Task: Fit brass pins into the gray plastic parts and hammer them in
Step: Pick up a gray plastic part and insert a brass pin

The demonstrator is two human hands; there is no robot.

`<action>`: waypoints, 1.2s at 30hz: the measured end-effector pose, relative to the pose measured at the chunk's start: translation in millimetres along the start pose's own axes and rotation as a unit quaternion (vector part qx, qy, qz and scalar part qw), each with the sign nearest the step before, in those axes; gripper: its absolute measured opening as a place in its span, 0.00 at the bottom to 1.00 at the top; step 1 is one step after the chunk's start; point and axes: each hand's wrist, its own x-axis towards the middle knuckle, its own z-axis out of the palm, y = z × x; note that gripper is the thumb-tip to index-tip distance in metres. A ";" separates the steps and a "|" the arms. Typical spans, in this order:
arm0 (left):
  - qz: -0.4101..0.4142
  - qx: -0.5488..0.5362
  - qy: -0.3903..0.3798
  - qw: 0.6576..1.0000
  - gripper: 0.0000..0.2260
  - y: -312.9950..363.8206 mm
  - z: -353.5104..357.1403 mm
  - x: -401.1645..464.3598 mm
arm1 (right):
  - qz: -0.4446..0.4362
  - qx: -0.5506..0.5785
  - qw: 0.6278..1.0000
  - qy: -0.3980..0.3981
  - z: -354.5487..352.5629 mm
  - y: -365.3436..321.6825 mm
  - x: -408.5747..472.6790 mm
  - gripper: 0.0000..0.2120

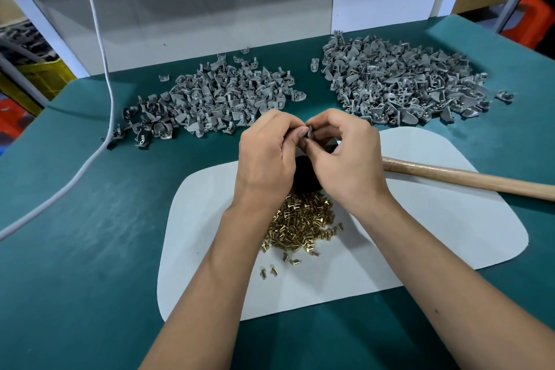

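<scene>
A: Where the forearms enter from the near edge, what lies between them?

B: A loose heap of brass pins (300, 225) on a white mat (435, 237), which lies on the green surface (75, 249). The far end of the heap is covered by the wrists.

A: State of each grip?

B: Left hand (267, 156): fingers curled, tips meeting the right hand above the mat. Right hand (345, 159): fingers curled, pinching a small gray plastic part (309, 131) together with the left. Only an edge of the part shows; whether a pin sits in it cannot be determined.

A: Below the hands?

B: A dark object (304, 177), mostly hidden; its identity cannot be determined.

A: The tool?

B: A wooden handle (468, 179) lies across the mat at right. Its head end is hidden behind the right hand; its other end is cut off by the frame edge.

A: Farther back?

B: Two piles of gray parts: a left pile (210, 102) and a right pile (399, 84), well apart. A white cable (111, 99) runs down the left side.
</scene>
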 end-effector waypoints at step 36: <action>-0.155 0.000 0.027 0.988 0.04 -11.2 -3.4 3.4 | -0.029 -0.109 0.994 0.014 -24.6 -16.4 12.6 0.15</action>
